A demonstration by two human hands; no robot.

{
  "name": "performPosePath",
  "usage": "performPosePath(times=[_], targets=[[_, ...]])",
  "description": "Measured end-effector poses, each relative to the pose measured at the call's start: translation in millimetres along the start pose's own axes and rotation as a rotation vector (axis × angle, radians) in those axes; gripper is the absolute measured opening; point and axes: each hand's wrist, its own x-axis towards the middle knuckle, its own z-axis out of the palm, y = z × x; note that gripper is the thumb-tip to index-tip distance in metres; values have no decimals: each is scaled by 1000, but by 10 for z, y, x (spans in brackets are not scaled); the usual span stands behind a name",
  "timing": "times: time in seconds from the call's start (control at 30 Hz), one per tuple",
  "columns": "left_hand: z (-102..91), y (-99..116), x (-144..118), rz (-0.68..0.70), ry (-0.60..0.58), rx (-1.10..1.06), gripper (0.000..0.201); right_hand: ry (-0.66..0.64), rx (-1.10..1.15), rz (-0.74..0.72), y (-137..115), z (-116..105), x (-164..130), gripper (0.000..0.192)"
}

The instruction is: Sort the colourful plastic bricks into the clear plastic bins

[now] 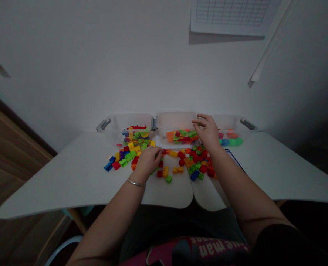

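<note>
Many small plastic bricks (pixel 193 162) in red, yellow, green, orange and blue lie scattered on the white table (pixel 69 173). My left hand (pixel 149 159) rests low among them, fingers curled on the pile near a yellow brick; whether it grips one is hidden. My right hand (pixel 206 131) is raised over the front rim of the middle clear bin (pixel 175 122), fingers spread and slightly bent. That bin holds orange, green and red bricks. A left clear bin (pixel 130 123) holds mixed bricks, and a right clear bin (pixel 233 123) holds round green, blue and orange pieces.
The three bins stand in a row against the white wall. A blue-edged sheet (pixel 236 159) lies under the right part of the pile. The table's front edge has a curved notch (pixel 193 199) at my body. A wooden panel (pixel 11 155) stands on the left.
</note>
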Motion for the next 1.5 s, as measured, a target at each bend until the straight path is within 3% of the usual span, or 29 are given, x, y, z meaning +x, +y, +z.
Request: performPosePath(times=[0.4, 0.6, 0.8, 0.9, 1.0, 1.07, 1.13, 1.33, 1.4, 1.5], targets=[[13, -4, -4, -1, -10, 1, 23, -388, -423, -39, -189, 42, 57, 38], [30, -13, -8, 4, -2, -9, 23, -448, -499, -49, -163, 28, 94, 43], [20, -9, -3, 2, -1, -7, 22, -354, -308, -32, -39, 75, 84, 38], [12, -8, -4, 5, -2, 3, 22, -195, -94, 17, -22, 45, 35, 36], [14, -12, -5, 6, -3, 2, 23, -24, -18, 10, -69, -19, -91, 33], [23, -17, -5, 6, -2, -5, 23, -9, -26, -30, -115, -37, -213, 30], [34, -22, -6, 6, 0, -11, 23, -96, -23, -43, -151, -6, -349, 27], [55, -29, -4, 2, 0, -23, 23, -601, -127, -105, -156, 245, -681, 15], [57, -30, -2, 8, 2, -22, 23, -668, -194, -133, -155, 297, -743, 17], [62, -30, -1, 21, 3, -23, 22, -668, -260, -160, -174, 325, -792, 19]])
